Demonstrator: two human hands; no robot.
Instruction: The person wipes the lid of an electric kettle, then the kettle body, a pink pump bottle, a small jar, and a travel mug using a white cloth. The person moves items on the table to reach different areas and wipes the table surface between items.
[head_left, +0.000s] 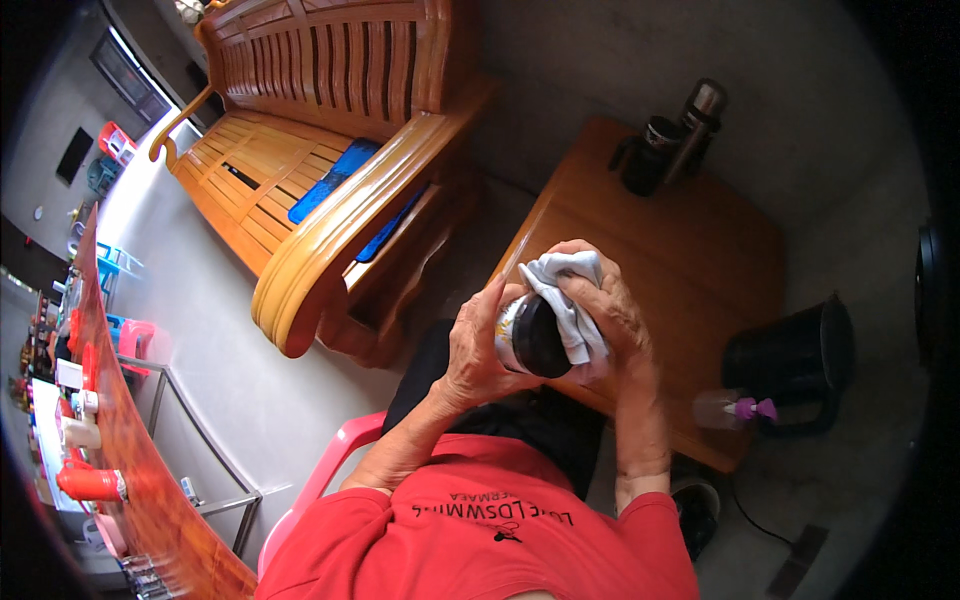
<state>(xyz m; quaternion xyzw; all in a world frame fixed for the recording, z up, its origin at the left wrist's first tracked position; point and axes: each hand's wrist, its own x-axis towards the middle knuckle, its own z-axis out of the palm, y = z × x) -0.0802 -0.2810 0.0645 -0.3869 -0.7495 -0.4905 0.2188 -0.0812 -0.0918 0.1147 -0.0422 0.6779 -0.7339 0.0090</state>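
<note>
My left hand (476, 349) grips a round container (541, 337), which has a white patterned side and a black end. It is tilted, with the black end facing up towards me; whether that is a lid or a base I cannot tell. A folded white-grey cloth (574, 300) is bunched in my right hand (615, 307). The cloth presses against the right side and edge of the container and partly covers it. Both hands are above my lap, by the near edge of a wooden side table (675, 262).
A black mug (651, 157) and a steel flask (701, 120) stand on the side table's far part. A black pitcher (784, 360) and a clear pump bottle (724, 409) are at right. A wooden bench (345, 217) and a long table (142, 450) lie to the left.
</note>
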